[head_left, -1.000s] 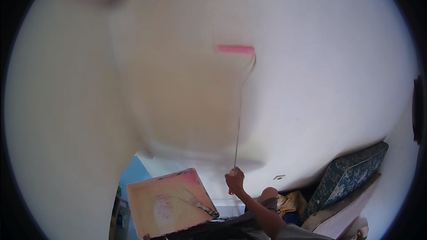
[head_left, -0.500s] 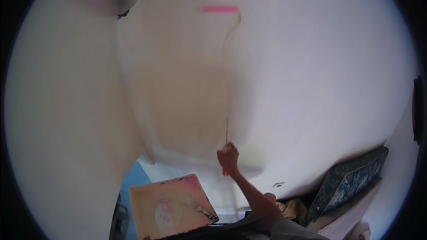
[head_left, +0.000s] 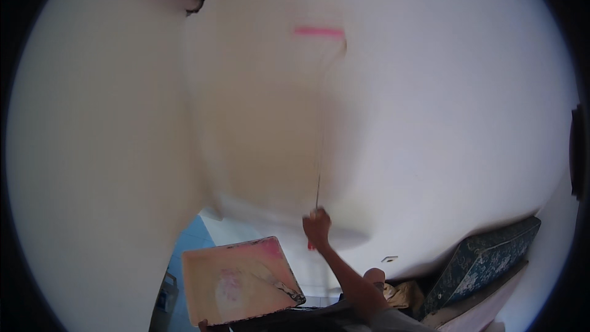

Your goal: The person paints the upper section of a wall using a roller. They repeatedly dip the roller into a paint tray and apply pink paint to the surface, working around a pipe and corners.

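My right hand [head_left: 316, 226] is wrapped round the red handle of a paint roller [head_left: 319, 31] with a long thin wire frame. The pink roller head lies level against the wall [head_left: 264, 129], high in front of me; its motion blurs it slightly. At the lower edge, a small part of my left hand [head_left: 212, 326] shows at the near rim of a paint tray [head_left: 200, 276], holding it; most of those fingers are hidden. Cream paint coats the tray, with pink smears and a dark-stained corner. Beige covers the wall's left part, while its right part looks white.
A dark patterned mattress [head_left: 485, 264] leans against the wall at lower right, with a pale board [head_left: 485, 301] beside it. A wall socket [head_left: 389, 259] sits low. A dark-edged hole [head_left: 196, 0] shows at upper left. Blue floor [head_left: 192, 240] shows left of the tray.
The roller head sits lower and a little farther right in the picture, and my right hand is slightly lower. The whole view has shifted somewhat. More of my left hand shows at the tray.
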Demonstrator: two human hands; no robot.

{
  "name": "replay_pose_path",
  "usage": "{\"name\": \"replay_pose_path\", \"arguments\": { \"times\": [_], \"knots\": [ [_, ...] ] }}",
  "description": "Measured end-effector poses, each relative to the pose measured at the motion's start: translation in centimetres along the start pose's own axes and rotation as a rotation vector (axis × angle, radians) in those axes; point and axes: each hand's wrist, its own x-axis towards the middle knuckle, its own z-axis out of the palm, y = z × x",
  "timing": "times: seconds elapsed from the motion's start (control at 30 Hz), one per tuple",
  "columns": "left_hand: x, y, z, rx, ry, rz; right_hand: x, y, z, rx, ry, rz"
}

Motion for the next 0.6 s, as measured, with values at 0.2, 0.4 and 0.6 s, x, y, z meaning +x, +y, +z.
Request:
{"name": "replay_pose_path", "arguments": {
  "times": [0.2, 0.4, 0.6],
  "knots": [
    [1.2, 0.1, -2.0, 0.005, -0.011, -0.048, -12.8, 6.9, -6.0, -0.074, -0.143, 0.066],
    [-0.3, 0.1, 3.8, 0.161, -0.218, 0.050, -14.1, 8.6, -17.4, -0.180, -0.175, 0.123],
    [1.8, -2.2, 4.0, 0.174, -0.148, -0.069, -11.4, 15.0, -27.7, -0.194, -0.365, -0.055]
  ]
}}
